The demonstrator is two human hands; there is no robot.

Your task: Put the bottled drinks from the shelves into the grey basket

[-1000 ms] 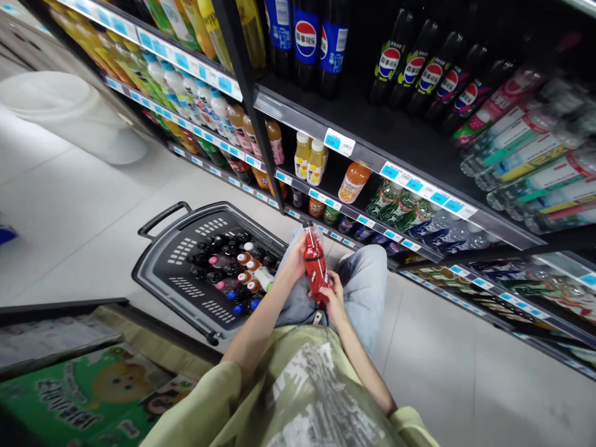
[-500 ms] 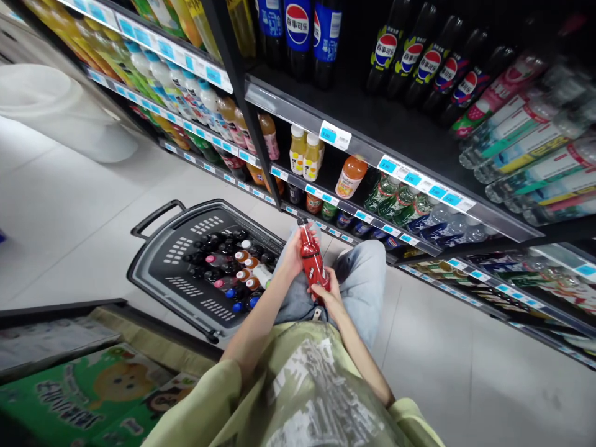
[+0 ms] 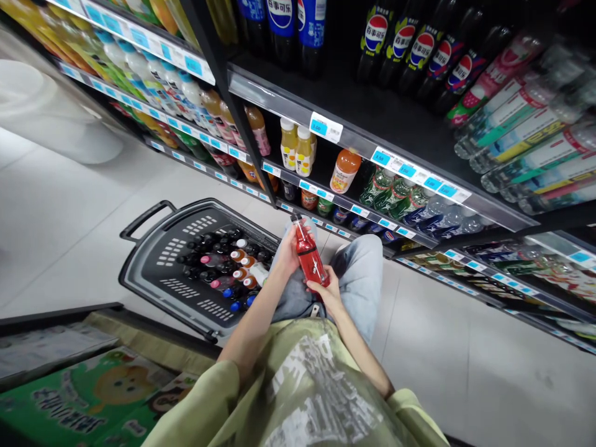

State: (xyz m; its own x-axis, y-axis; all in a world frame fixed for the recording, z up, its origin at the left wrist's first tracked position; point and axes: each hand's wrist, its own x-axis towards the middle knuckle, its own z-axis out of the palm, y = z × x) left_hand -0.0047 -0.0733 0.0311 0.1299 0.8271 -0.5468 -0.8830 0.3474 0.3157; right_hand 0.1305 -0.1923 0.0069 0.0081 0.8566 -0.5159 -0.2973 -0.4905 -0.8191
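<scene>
A red drink bottle with a black cap is tilted over my lap, its neck pointing away from me. My left hand is closed round its upper part near the cap. Lower down, my right hand grips the bottle by its base, with the thumb across the front. Left of my knees stands a dark grey shopping basket with many bottles lying in it, their caps black, white, pink and blue. The fingers behind the red bottle are partly hidden.
Drink shelves run across the front, holding cola bottles, an orange drink bottle and yellow drink bottles. A white bin is at far left. Green cartons are stacked close on my left.
The view has shifted slightly, so shelves and basket sit a little further left. Both hands still hold the red bottle, which has turned slightly.
</scene>
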